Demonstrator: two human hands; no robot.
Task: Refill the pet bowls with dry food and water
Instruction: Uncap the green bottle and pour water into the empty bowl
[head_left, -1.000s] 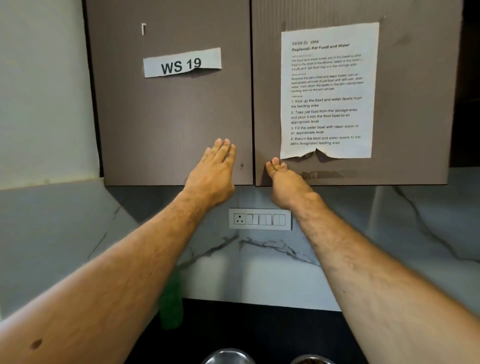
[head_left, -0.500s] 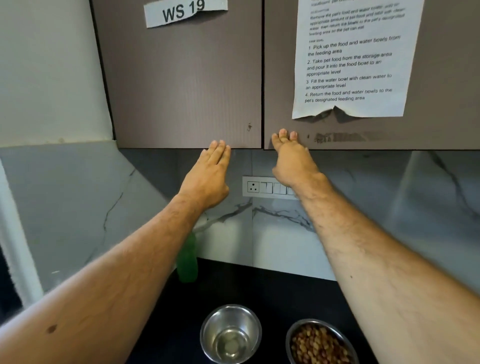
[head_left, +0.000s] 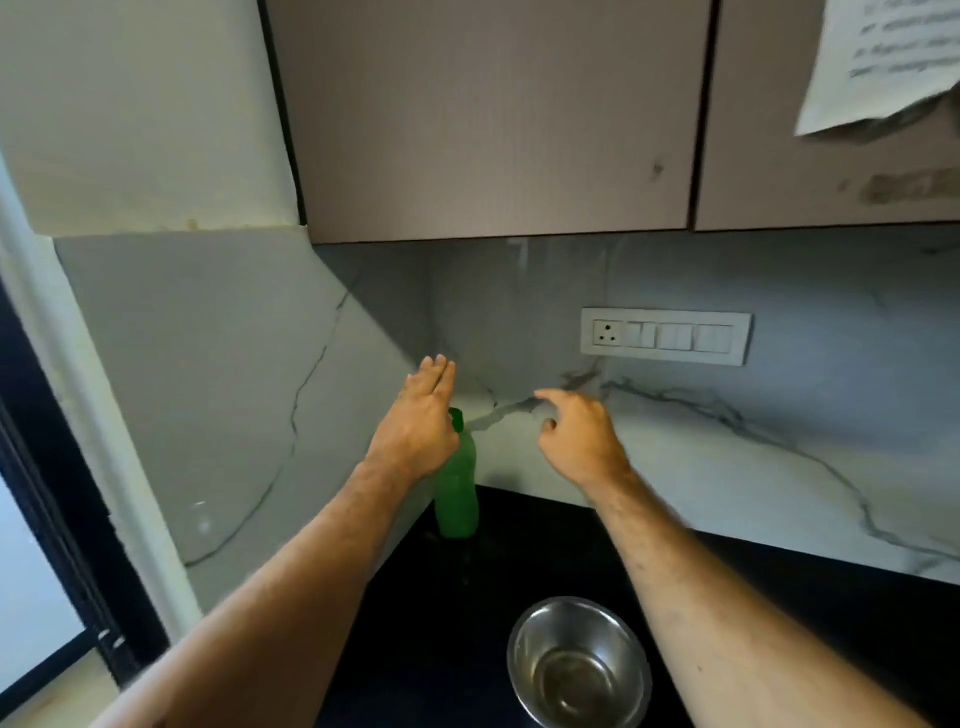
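Left hand (head_left: 418, 423) flat, fingers spread, empty, in front of green bottle (head_left: 457, 491) top. Right hand (head_left: 579, 434) loosely spread, empty. Steel bowl (head_left: 579, 662) on black worktop (head_left: 415, 649).

The left hand (head_left: 415, 431) covers the upper left of the green bottle (head_left: 457, 493), so only part of its cap shows. The steel bowl (head_left: 579, 667) is cut by the bottom edge, and the right forearm hides its right rim. The paper (head_left: 878, 62) runs off the top and right edges; its print is too blurred to read. The bowl perhaps holds a little water, but the glare makes it uncertain.
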